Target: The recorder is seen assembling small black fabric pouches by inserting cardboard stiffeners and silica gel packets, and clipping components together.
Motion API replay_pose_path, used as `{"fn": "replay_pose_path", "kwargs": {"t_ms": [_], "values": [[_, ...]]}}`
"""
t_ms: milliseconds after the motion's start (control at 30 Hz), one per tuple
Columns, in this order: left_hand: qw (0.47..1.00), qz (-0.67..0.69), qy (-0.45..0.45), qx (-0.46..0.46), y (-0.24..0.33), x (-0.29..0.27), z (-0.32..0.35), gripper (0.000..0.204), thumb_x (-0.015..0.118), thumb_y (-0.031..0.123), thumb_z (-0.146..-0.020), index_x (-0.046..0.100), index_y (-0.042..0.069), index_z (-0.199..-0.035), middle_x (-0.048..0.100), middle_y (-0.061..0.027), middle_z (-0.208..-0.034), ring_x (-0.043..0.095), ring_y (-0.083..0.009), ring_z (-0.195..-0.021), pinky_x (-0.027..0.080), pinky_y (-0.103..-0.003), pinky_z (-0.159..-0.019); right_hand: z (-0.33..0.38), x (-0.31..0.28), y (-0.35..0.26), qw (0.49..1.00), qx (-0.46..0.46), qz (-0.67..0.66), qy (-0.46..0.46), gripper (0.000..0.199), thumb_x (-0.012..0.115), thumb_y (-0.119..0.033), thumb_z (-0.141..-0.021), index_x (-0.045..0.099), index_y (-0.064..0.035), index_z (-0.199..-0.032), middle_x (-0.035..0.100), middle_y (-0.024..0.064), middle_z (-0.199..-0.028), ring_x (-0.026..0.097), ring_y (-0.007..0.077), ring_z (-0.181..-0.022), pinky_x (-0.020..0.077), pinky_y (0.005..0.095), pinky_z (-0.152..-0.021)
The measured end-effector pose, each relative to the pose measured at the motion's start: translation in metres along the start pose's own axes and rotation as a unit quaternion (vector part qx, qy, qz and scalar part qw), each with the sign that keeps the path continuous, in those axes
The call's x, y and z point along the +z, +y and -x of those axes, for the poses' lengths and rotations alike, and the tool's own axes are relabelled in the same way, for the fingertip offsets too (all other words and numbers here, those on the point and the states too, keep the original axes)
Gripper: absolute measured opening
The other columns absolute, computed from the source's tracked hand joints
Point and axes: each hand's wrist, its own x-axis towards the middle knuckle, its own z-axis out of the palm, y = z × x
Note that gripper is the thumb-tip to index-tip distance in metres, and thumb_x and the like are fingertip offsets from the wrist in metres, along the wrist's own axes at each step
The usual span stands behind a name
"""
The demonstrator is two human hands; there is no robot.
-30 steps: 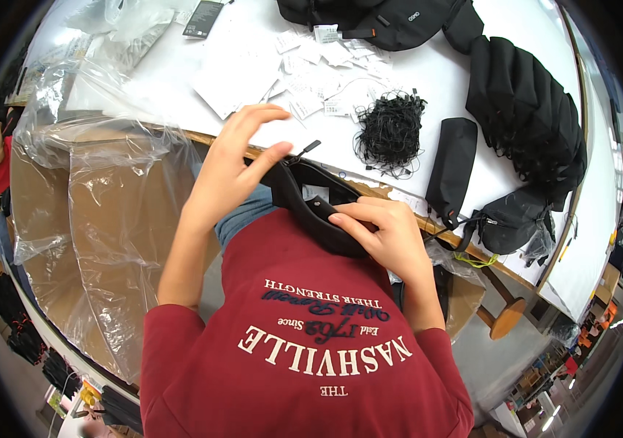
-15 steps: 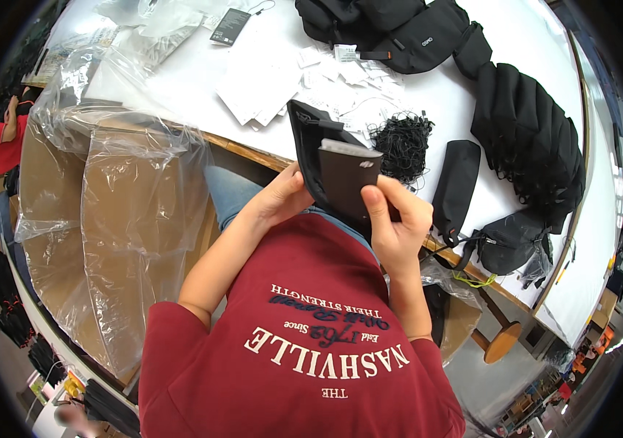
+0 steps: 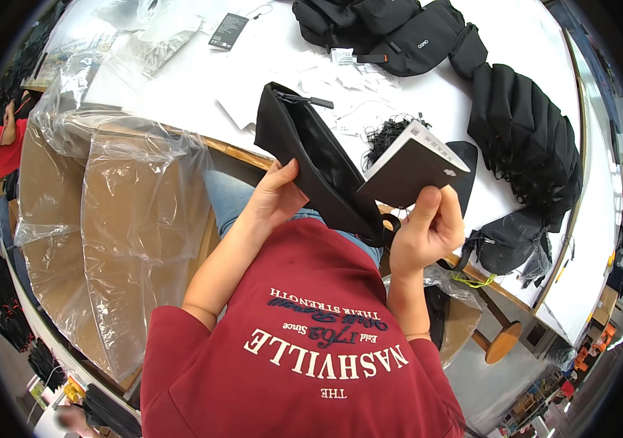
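My left hand (image 3: 276, 196) grips a flat black zip pouch (image 3: 311, 157), held up tilted above my lap, its zipper end pointing away from me. My right hand (image 3: 428, 228) pinches a dark square card (image 3: 410, 171) with a pale edge, just right of the pouch and touching it. Both hands hover over the near edge of the white table (image 3: 187, 87). A tangle of black strings (image 3: 386, 135) lies on the table behind the card, partly hidden.
Black bags are piled at the table's far side (image 3: 392, 33) and stacked along its right (image 3: 527, 139). White paper slips (image 3: 341, 77) and a dark tag (image 3: 224, 31) lie on the table. A cardboard box lined with clear plastic (image 3: 107, 226) stands at my left.
Both hands rose from my lap with the pouch. The pouch has swung leftward in my left hand, and my right hand has drawn the dark card out to the right.
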Motion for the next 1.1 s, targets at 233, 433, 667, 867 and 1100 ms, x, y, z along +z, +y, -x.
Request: {"fn": "replay_pose_path", "kwargs": {"t_ms": [233,433,667,867,1100], "values": [[0.997,-0.045,0.061,0.005,0.006,0.007,0.003,0.041,0.067,0.022,-0.087,0.055,0.009,-0.124,0.062,-0.0072,-0.118,0.059,-0.0235,-0.111,0.045,-0.041,-0.096,-0.004,0.007,-0.011,0.995,0.074,-0.007,-0.065,0.017,0.066,-0.012,-0.090,0.064,0.0031,-0.081,0.043,-0.0103,-0.059,0.032,-0.0011,-0.054,0.0192,0.0178,-0.048],[0.998,-0.028,-0.048,0.011,0.007,0.003,0.000,0.043,0.070,0.023,-0.084,0.056,0.009,-0.122,0.063,-0.0066,-0.117,0.058,-0.0240,-0.112,0.043,-0.043,-0.098,-0.010,0.004,-0.002,0.952,0.227,-0.201,-0.029,0.016,0.064,-0.013,-0.091,0.067,0.0023,-0.086,0.052,-0.0089,-0.064,0.037,-0.0011,-0.055,0.0251,0.0165,-0.048],[0.997,-0.031,-0.062,-0.026,0.005,-0.008,0.004,0.043,0.072,0.020,-0.082,0.057,0.009,-0.121,0.061,-0.0068,-0.120,0.056,-0.0255,-0.114,0.044,-0.045,-0.095,-0.006,0.011,0.000,0.998,0.056,0.002,-0.040,0.018,0.064,-0.014,-0.091,0.064,0.0014,-0.082,0.042,-0.0103,-0.063,0.029,-0.0006,-0.056,0.0174,0.0195,-0.049],[0.998,-0.048,-0.037,-0.016,0.004,0.002,0.004,0.042,0.072,0.020,-0.082,0.057,0.008,-0.120,0.062,-0.0058,-0.117,0.057,-0.0247,-0.112,0.045,-0.045,-0.093,-0.005,0.006,0.004,0.993,0.036,0.057,-0.093,0.011,0.071,-0.010,-0.084,0.068,0.0012,-0.083,0.048,-0.0054,-0.057,0.034,0.0033,-0.049,0.0234,0.0224,-0.045],[0.992,-0.103,0.073,0.011,0.006,0.021,0.005,0.044,0.072,0.010,-0.081,0.055,0.006,-0.121,0.062,-0.0059,-0.112,0.059,-0.0213,-0.106,0.046,-0.038,-0.093,-0.006,0.008,0.002,0.973,0.064,0.126,-0.180,0.009,0.077,-0.006,-0.074,0.071,-0.0029,-0.081,0.054,-0.0005,-0.053,0.035,0.0057,-0.044,0.0257,0.0240,-0.042]]}}
